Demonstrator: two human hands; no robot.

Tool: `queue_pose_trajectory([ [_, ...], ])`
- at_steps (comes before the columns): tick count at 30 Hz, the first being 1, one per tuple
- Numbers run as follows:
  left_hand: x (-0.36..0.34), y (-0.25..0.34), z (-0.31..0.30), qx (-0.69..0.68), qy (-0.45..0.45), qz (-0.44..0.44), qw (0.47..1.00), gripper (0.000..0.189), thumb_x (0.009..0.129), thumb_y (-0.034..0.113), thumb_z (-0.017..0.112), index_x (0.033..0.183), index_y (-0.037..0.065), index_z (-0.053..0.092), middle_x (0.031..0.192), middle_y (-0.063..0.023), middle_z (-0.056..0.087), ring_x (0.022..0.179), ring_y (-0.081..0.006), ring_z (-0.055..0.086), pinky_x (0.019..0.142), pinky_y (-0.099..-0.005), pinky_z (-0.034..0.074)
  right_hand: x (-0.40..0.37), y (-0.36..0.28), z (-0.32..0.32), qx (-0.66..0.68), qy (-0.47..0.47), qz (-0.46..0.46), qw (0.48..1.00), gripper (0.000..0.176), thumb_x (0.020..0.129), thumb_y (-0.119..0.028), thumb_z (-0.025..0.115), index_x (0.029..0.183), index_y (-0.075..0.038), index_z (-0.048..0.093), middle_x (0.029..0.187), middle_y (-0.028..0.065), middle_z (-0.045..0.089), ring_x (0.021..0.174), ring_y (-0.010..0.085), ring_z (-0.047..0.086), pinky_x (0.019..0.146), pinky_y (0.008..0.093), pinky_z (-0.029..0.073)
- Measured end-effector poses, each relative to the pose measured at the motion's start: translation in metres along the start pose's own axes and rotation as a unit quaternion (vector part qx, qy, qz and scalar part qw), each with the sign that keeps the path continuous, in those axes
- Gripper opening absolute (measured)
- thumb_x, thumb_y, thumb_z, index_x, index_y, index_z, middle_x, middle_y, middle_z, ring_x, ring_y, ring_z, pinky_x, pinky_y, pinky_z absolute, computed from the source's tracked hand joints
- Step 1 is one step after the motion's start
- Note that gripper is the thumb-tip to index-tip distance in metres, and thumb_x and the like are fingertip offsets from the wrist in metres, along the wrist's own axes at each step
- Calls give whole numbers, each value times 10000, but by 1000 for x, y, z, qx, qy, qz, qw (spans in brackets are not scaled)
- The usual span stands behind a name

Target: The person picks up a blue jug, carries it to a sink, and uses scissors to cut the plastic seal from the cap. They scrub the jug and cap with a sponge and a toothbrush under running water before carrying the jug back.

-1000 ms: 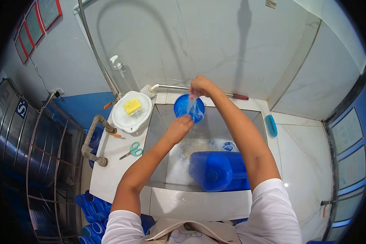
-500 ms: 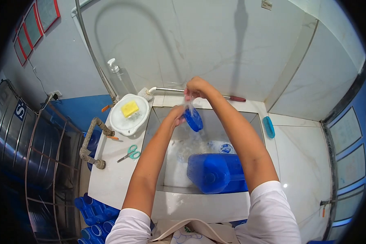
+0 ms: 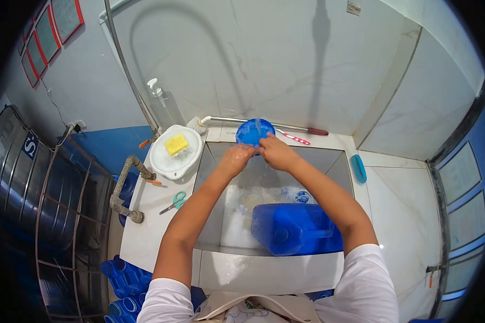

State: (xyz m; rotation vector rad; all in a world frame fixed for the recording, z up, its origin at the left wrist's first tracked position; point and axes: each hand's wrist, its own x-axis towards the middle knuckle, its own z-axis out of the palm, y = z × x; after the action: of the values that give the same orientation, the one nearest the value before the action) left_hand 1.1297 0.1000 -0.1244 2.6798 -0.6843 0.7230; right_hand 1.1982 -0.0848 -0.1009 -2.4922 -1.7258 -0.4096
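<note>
My left hand [image 3: 239,157] and my right hand [image 3: 275,153] both grip the near edge of a round blue lid [image 3: 249,134], one on each side. Its hollow side faces up above the sink's back edge, and water runs onto it. Below, in the sink [image 3: 210,220], a large blue jug [image 3: 293,229] lies on its side, with a small blue and white piece [image 3: 302,197] behind it. Suds cover part of the sink floor. A red and white toothbrush [image 3: 296,139] lies on the ledge right of the lid.
Left of the sink are a white bowl [image 3: 170,171] with a yellow sponge [image 3: 176,144], a pump bottle [image 3: 167,107], teal scissors [image 3: 176,201] and a pipe [image 3: 115,199]. A long-handled brush [image 3: 231,119] lies along the wall. A teal brush [image 3: 358,168] sits at right.
The blue lid has moved up and back and is now turned hollow side up. My right hand has come down to its near edge. The toothbrush now shows.
</note>
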Motion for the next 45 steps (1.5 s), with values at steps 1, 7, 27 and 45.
queue_pose_trajectory([
  [1,-3,3,0,0,0,-1,1000,127,801,66,537,913,49,595,871,-152,632,850,-340,601,759,-447,472,-8,-3,3,23,7,3,1000,263,759,-141,552,993,-47,625,951,102,563,947,278,547,842,406,432],
  [7,-27,102,-12,-95,56,-127,986,126,760,45,528,863,7,592,869,-178,605,817,-371,576,735,-457,457,-20,-18,17,37,89,30,995,245,806,-91,489,1006,-62,628,899,89,532,888,262,519,772,388,422],
  [27,-96,168,-18,-97,-260,-49,960,272,771,188,633,979,31,557,877,-180,628,775,-343,634,635,-444,513,3,-28,-5,68,132,48,988,277,697,-9,559,958,-40,647,855,136,525,868,318,512,752,420,417],
  [45,-60,112,-20,-76,-177,-140,971,282,736,285,653,844,26,624,759,-191,645,715,-355,633,653,-451,513,-169,15,-73,421,158,537,714,335,926,-321,504,1070,-31,590,924,113,630,836,206,587,777,338,465],
])
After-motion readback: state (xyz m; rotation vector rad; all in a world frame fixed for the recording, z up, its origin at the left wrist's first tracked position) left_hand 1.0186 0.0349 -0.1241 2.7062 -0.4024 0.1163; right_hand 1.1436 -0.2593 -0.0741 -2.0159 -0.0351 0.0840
